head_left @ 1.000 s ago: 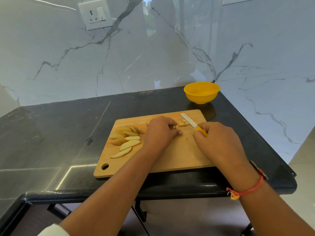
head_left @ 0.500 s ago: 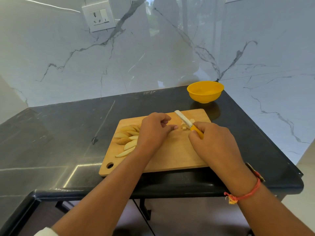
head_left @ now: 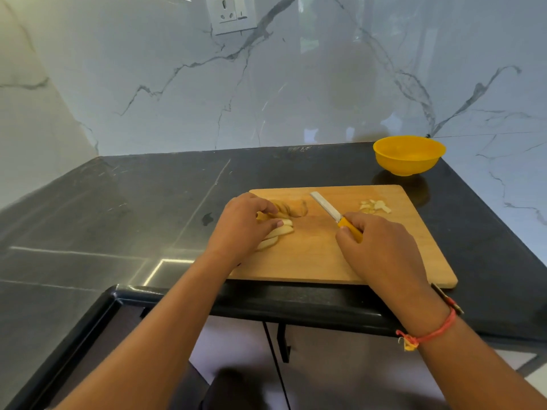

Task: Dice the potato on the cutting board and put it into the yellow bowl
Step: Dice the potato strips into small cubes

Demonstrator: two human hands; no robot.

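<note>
— Two marble walls (head_left: 296, 84) met behind the counter, was that it?

— Yes, pale grey with dark veins, and a white socket (head_left: 231, 13) sat high on the back one. The countertop (head_left: 148, 217) was black polished stone, glossy enough to mirror a streak of light near its front edge.

— And on it?

— A wooden cutting board (head_left: 310, 261) lay along the front edge, toward the right end. The yellow bowl (head_left: 408, 156) stood in the far right corner of the countertop. It was just beyond the board's far right corner and apart from it.

— Where was the potato?

— In two lots. The potato wedges (head_left: 281, 230) lay at the board's left side, partly under the person's left hand (head_left: 241, 226). Its fingers were curled down over them and the thumb pressed against one wedge. A small heap of diced pieces (head_left: 374, 206) lay near the board's far edge, to the right. It was beyond the right hand (head_left: 381, 247) and apart from it.

— And that right hand?

— It was closed round the yellow handle of a knife (head_left: 334, 216). The pale blade pointed away and to the left, over the bare middle of the board between the wedges and the dice, touching neither. Whether the blade rested on the wood could not be told. A red thread (head_left: 429, 335) circled that wrist.
</note>
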